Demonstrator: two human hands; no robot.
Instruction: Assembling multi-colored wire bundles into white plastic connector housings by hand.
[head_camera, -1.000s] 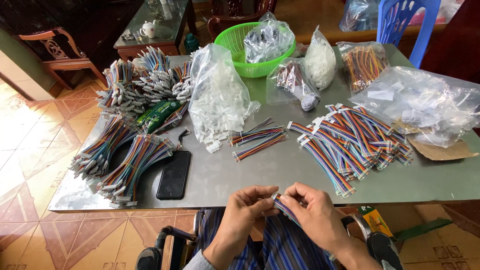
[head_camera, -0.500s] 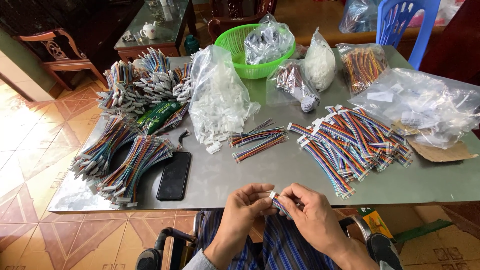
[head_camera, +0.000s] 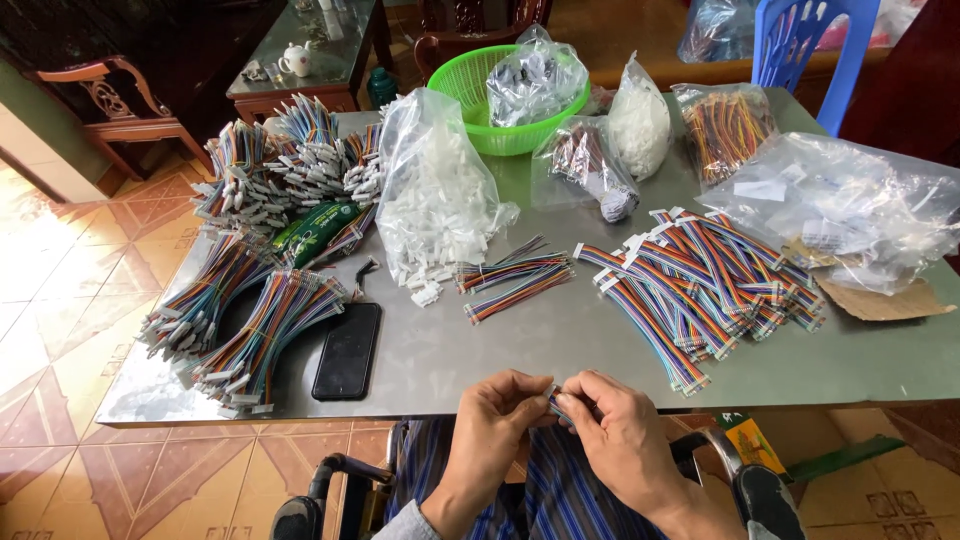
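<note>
Your left hand (head_camera: 500, 420) and right hand (head_camera: 615, 430) are pressed together just below the near table (head_camera: 560, 350) edge, fingertips pinched on one end of a small wire bundle (head_camera: 553, 397); most of it is hidden between your fingers. Compared with a second ago, your hands have barely shifted: they stay in the same spot, only drawn a little closer, so you appear to be on the same fine fitting step at the bundle's tip.

Straight ahead of your hands lie loose coloured wires (head_camera: 515, 280). Ahead and to the right lies a spread of finished-looking ribbon cables (head_camera: 690, 280); to the left, past the black phone (head_camera: 347, 350), lie curved heaps of cables (head_camera: 240, 320).

Farther off, an open clear bag (head_camera: 435, 190) spills small white connectors. The green basket (head_camera: 480, 90) holds another clear bag (head_camera: 535, 80) of dark parts. Right of it stand three more bags: one of dark pieces (head_camera: 590, 165), one of white pieces (head_camera: 640, 120), one of striped wires (head_camera: 725, 130).
</note>
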